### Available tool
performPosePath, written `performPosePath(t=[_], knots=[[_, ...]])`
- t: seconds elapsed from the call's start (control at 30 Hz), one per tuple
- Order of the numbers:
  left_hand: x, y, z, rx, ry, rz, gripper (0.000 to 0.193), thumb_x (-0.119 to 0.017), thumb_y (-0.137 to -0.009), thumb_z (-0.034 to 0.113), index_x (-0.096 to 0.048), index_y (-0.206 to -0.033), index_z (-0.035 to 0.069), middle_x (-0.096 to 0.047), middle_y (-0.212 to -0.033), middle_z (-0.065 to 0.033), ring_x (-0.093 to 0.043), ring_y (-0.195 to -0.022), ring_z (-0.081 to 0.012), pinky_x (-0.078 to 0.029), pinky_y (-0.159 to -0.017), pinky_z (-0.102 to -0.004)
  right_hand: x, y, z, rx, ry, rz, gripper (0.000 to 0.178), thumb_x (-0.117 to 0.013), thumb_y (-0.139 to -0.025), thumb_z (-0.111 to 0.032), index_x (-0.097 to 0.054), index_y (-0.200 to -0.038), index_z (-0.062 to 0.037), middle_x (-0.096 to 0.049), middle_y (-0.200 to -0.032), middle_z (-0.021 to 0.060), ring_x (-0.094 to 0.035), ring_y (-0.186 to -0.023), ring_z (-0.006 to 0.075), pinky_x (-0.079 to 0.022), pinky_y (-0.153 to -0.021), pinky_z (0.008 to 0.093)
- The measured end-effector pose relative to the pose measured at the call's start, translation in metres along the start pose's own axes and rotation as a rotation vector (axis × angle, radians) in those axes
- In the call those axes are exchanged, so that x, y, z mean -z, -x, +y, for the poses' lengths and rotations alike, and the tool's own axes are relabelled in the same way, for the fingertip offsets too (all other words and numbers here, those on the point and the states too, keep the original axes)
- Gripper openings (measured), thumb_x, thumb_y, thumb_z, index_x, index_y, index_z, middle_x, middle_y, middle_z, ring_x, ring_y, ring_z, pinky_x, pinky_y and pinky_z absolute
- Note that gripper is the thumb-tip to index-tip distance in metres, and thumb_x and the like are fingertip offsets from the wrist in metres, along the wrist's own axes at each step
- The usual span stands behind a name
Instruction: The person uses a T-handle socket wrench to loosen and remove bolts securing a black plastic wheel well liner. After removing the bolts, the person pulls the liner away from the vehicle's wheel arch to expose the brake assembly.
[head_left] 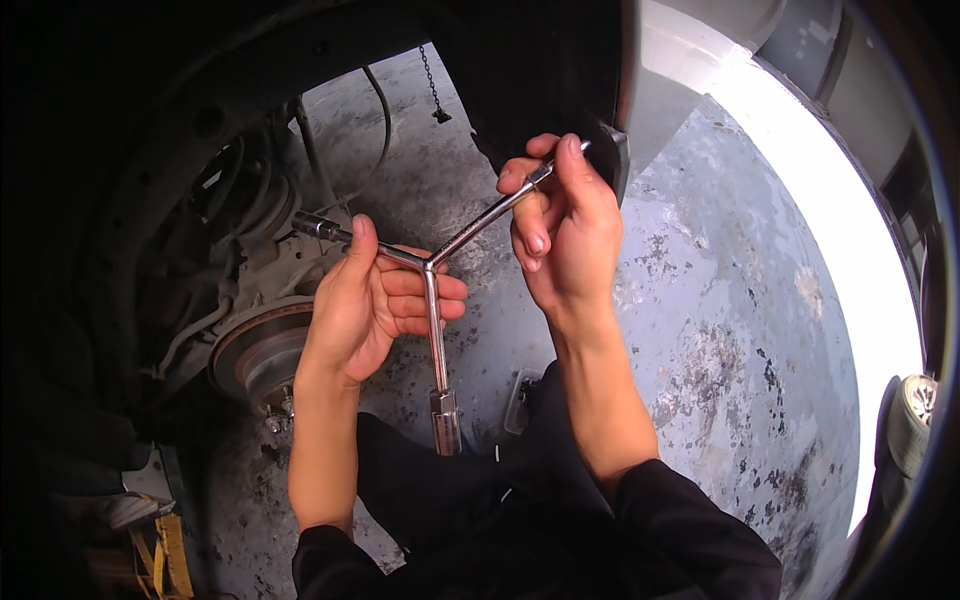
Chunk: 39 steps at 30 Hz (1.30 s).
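The likeliest mishap, I judged, was a slip: the left hand (pixel 358 305) held the wrench (pixel 429 265) lightly, thumb over one rod and fingers fairly straight behind the centre. If the right hand (pixel 580 225), pinching another rod near its end between thumb and fingers, had slackened, the tool could have swung or dropped to the floor (pixel 690 300) beneath both hands. A careless turn might also have struck the disc (pixel 232 352) beside the left hand. The wrench hung between the hands, a Y of shiny chrome rods; the lowest ended in a long socket (pixel 445 422), and a darker socket (pixel 318 227) stuck out past the left thumb.
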<state>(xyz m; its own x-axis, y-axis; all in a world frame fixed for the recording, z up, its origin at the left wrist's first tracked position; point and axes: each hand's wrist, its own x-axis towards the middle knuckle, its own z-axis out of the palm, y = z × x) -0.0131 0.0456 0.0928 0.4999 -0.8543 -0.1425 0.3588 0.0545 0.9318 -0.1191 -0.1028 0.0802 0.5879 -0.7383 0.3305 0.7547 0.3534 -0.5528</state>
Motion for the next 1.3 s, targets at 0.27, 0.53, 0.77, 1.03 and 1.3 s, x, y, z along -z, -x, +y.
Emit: performPosePath(t=[0.27,0.53,0.77,1.03,1.3], knots=[[0.008,0.016,-0.034,-1.608,-1.702,0.366,0.04,-0.054,-0.088,0.036,-0.056,-0.11,0.002,-0.06,-0.107,-0.02,-0.059,-0.102,-0.0357,-0.046,-0.09,-0.0464,-0.006,0.002,-0.003,-0.057,-0.057,0.033,0.03,-0.044,-0.096,-0.031,-0.046,-0.091,-0.0007,-0.06,-0.073,0.0172,-0.04,-0.036,0.0079,-0.031,-0.03,0.0206],[-0.005,-0.009,-0.003,-0.386,-0.291,0.1,0.065,-0.027,-0.097,0.049,-0.056,-0.092,-0.009,-0.064,-0.071,-0.0194,-0.067,-0.063,-0.0259,-0.054,-0.058,-0.0305,0.0,0.001,-0.002,-0.009,0.015,-0.016,0.031,-0.044,-0.096,-0.031,-0.047,-0.092,0.0001,-0.06,-0.074,0.0168,-0.04,-0.036,0.0072,-0.029,-0.031,0.0197],[0.023,-0.008,-0.043,-1.15,-0.798,0.63,0.034,-0.062,-0.087,0.026,-0.053,-0.104,-0.002,-0.061,-0.098,-0.02,-0.063,-0.092,-0.0299,-0.052,-0.079,-0.0352,0.0,0.001,0.0,0.008,0.056,-0.005,0.031,-0.043,-0.097,-0.03,-0.048,-0.093,0.0009,-0.062,-0.076,0.0182,-0.04,-0.035,0.0068,-0.027,-0.032,0.0193],[0.022,-0.02,-0.018,-1.645,-1.55,0.148,0.053,-0.041,-0.092,0.049,-0.058,-0.108,0.002,-0.063,-0.095,-0.0167,-0.063,-0.088,-0.0329,-0.05,-0.081,-0.0416,-0.004,0.0,0.001,0.003,0.027,0.012,0.032,-0.043,-0.097,-0.03,-0.047,-0.092,0.0008,-0.062,-0.074,0.0182,-0.04,-0.037,0.007,-0.028,-0.033,0.0189],[0.007,-0.007,-0.009,0.079,0.18,-0.137,0.052,-0.04,-0.094,0.042,-0.059,-0.09,-0.006,-0.064,-0.074,-0.0177,-0.065,-0.064,-0.0228,-0.052,-0.06,-0.0276,0.001,-0.001,0.0,0.014,0.046,-0.009,0.028,-0.041,-0.097,-0.027,-0.047,-0.098,-0.0004,-0.061,-0.077,0.0176,-0.04,-0.04,0.0075,-0.03,-0.034,0.0189]])
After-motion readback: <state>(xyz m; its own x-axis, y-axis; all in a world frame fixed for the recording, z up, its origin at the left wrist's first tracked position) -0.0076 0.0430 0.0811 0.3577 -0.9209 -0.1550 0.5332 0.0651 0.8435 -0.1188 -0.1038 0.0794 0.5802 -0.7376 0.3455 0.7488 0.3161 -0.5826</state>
